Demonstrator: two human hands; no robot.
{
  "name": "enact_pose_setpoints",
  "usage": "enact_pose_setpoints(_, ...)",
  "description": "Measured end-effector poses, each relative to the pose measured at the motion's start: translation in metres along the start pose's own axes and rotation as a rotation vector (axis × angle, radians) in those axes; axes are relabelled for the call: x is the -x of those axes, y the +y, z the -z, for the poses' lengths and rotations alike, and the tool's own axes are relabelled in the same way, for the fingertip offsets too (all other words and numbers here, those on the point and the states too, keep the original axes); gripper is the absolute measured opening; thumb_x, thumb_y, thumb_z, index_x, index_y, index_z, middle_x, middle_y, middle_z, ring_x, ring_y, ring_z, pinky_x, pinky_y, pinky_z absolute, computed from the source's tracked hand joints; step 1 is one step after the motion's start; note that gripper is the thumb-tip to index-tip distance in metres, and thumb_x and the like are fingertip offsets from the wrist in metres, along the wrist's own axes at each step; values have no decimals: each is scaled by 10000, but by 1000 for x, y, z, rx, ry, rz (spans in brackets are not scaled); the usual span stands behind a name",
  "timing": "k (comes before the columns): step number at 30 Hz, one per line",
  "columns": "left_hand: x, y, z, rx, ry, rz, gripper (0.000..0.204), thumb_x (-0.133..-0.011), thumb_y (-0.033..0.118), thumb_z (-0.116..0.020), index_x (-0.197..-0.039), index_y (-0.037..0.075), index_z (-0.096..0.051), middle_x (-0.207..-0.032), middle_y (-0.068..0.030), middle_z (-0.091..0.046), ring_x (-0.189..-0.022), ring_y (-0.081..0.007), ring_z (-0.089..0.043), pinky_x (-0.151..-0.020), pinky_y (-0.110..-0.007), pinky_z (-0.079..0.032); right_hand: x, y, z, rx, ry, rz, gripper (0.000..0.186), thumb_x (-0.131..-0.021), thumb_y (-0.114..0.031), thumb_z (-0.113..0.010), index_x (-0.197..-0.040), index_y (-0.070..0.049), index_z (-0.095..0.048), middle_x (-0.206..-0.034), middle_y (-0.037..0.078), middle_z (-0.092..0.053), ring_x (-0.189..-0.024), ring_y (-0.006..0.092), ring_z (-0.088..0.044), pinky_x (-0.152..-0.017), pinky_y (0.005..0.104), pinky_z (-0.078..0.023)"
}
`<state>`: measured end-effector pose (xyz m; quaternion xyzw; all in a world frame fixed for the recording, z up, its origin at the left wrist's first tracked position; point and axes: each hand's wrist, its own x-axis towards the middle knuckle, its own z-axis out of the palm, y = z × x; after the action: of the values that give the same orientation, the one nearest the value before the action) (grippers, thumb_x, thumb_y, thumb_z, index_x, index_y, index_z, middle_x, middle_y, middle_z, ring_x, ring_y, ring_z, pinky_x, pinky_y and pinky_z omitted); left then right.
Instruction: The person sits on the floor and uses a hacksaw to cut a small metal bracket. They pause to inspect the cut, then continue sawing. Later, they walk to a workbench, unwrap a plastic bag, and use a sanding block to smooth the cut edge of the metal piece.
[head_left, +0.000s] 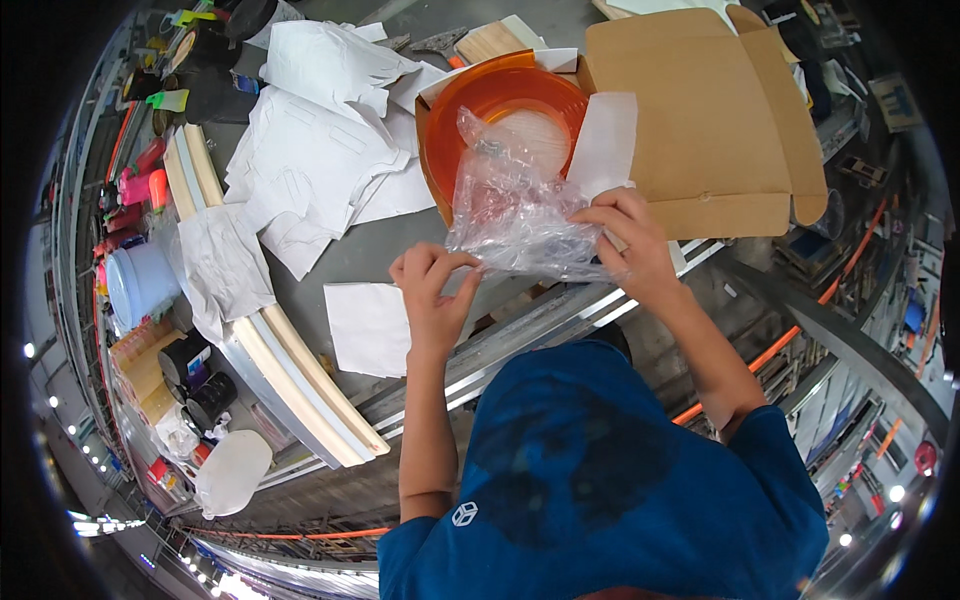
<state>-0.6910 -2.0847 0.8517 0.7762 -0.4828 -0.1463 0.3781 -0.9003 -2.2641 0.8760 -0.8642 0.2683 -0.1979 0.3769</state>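
Clear plastic film (510,222) drapes over the near rim of orange bowl (452,118); left hand (437,286), right hand (632,240): each grip pinches its edge. Probably light, limp, slippery; best held by gathered corners.

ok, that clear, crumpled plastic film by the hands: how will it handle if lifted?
Likely floppy: the clear, crumpled plastic film is creased all over and lies loosely across the near side of the glossy orange round bowl. Probably light for its size, since it looks thin enough for orange to show through. Its shiny highlights suggest it could be slippery.
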Motion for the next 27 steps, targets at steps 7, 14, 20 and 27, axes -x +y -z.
enact_pose_setpoints(7, 8, 20, -14, -2, 426, -75, 314, -700, 25, -776, -959, 57, -600, -952, -144, -541, -933, -281, -520, -887, -394, -394, 9, -1, -5, -342, 21, -201, 267, -808, 25, -597, -1063, -14, -665, -1009, 125, -662, -943, 264, -634, -868, 335, -482)
enact_pose_setpoints(14, -17, 66, 2, -57, 416, -236, 377, -685, 98, -833, -1003, 74, -632, -987, -123, -600, -892, -285, -554, -814, -381, -422, 0, 1, -4, -346, 41, -138, 264, -799, 5, -635, -1054, -30, -691, -1056, 119, -647, -976, 272, -616, -875, 342, -477)
enact_pose_setpoints(20, -32, 60, 20, 71, 19, -375, 278, -652, -26, -769, -890, 109, -719, -896, -37, -663, -856, -254, -593, -795, -365, -441, -14, -10, 32, 210, 264, 247, 424, -647, 72, -660, -1000, -140, -760, -1026, 106, -590, -931, 260, -587, -855, 365, -464)
enact_pose_setpoints(27, 15, 51, 1, 219, -194, -213, 238, -650, 17, -710, -849, 89, -601, -982, -63, -584, -946, -262, -550, -864, -394, -412, 39, -2, 7, -41, 191, 243, 409, -592, 159, -607, -914, -79, -689, -954, 107, -576, -803, 258, -603, -686, 324, -498)
